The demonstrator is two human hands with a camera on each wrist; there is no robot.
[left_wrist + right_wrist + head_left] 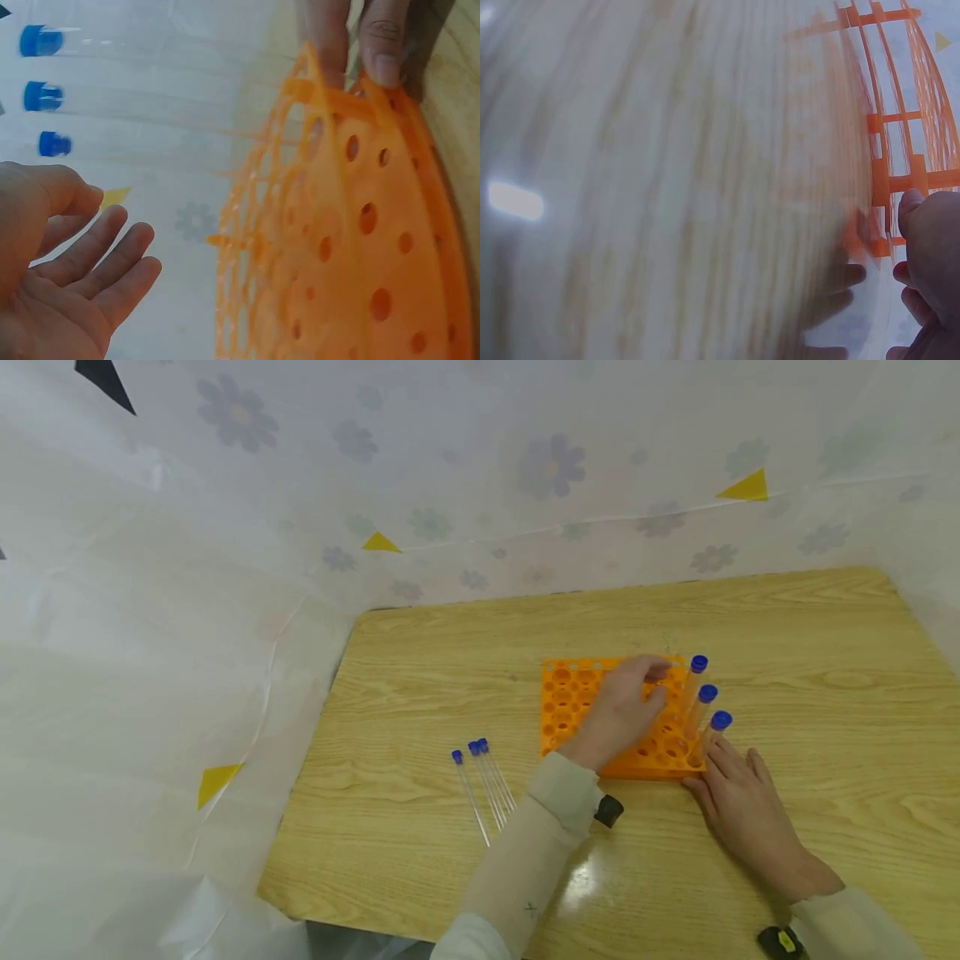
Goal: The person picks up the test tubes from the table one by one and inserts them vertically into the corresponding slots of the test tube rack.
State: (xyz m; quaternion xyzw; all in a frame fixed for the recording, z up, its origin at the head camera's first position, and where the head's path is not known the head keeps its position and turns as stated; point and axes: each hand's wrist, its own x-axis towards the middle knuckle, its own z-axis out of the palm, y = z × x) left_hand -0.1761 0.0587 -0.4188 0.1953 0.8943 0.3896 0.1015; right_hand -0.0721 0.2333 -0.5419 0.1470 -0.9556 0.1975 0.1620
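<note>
An orange test tube rack point(562, 714) with rows of round holes lies on the table. Three clear test tubes with blue caps, among them the front tube point(721, 721), stand in its right-end column, leaning slightly. My left hand point(622, 706) hovers over the rack, just left of these tubes. Its fingers are loosely bent and nothing shows between them in the left wrist view. Low at the rack's front right corner, my right hand point(746, 810) holds that corner, thumb at the front and forefinger along the side. The other fingers spread over the tabletop.
Several capped test tubes point(476, 785) lie side by side on the wooden table point(405, 677), left of the rack, their lower ends partly behind my left forearm. White flowered sheeting point(465, 468) hangs behind the table and at its left.
</note>
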